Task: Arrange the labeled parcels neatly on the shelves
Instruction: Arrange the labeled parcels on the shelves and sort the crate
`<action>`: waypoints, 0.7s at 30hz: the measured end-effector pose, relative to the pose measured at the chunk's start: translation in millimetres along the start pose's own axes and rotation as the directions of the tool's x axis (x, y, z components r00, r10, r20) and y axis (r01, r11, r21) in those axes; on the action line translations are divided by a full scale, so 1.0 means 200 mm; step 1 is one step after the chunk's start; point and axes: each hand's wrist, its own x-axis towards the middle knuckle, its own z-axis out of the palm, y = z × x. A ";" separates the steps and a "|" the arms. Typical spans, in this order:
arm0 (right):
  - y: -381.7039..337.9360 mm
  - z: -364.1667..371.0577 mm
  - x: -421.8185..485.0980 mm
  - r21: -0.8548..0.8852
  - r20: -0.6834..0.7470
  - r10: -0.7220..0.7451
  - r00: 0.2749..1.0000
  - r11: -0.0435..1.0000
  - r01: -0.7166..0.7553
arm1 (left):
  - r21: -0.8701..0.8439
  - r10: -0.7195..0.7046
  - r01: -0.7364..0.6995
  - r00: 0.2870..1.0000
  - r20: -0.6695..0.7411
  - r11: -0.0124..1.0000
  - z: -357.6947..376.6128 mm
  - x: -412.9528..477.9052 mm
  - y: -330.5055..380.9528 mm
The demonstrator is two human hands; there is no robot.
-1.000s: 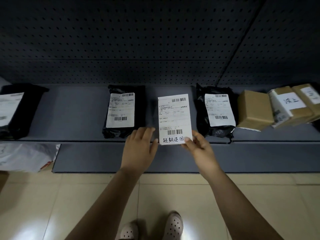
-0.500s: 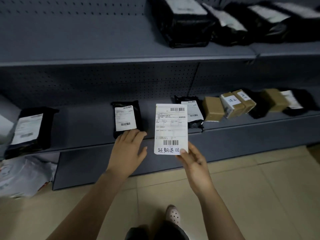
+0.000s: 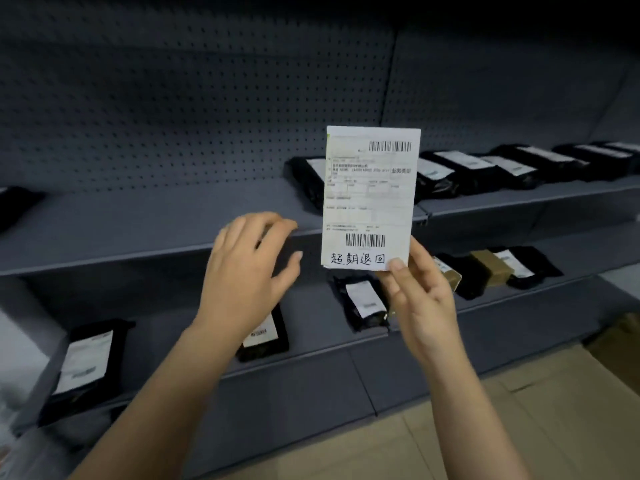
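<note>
One parcel [image 3: 370, 188] between right fingers [image 3: 397, 264]

Both bare forearms reach from the near edge toward the far side. The left grip [image 3: 242, 271] hovers with its back to the camera, fingers spread and loosely bent, holding nothing. To its right, the right grip [image 3: 420, 303] pinches the lower right corner of a white labeled parcel [image 3: 370, 199], thumb in front, holding it upright.

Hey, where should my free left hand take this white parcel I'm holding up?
Probably pinch its bare left edge, coming from the left. The white parcel is flat and upright, and the right hand pinches only its bottom right corner.
</note>
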 end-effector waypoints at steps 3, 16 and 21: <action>-0.16 0.09 0.07 0.009 0.052 -0.087 0.995 0.996 0.086 | 0.044 0.057 -0.053 0.994 -0.095 0.998 -0.13 0.16 0.02; -0.33 0.11 0.12 -0.024 0.097 -0.206 0.974 0.978 0.209 | 0.081 0.120 -0.104 0.970 -0.213 0.991 -0.23 0.32 0.07; -0.27 -0.11 0.10 -0.043 -0.063 -0.148 0.987 0.988 0.146 | -0.046 0.112 -0.120 0.984 -0.140 0.992 -0.03 0.33 0.23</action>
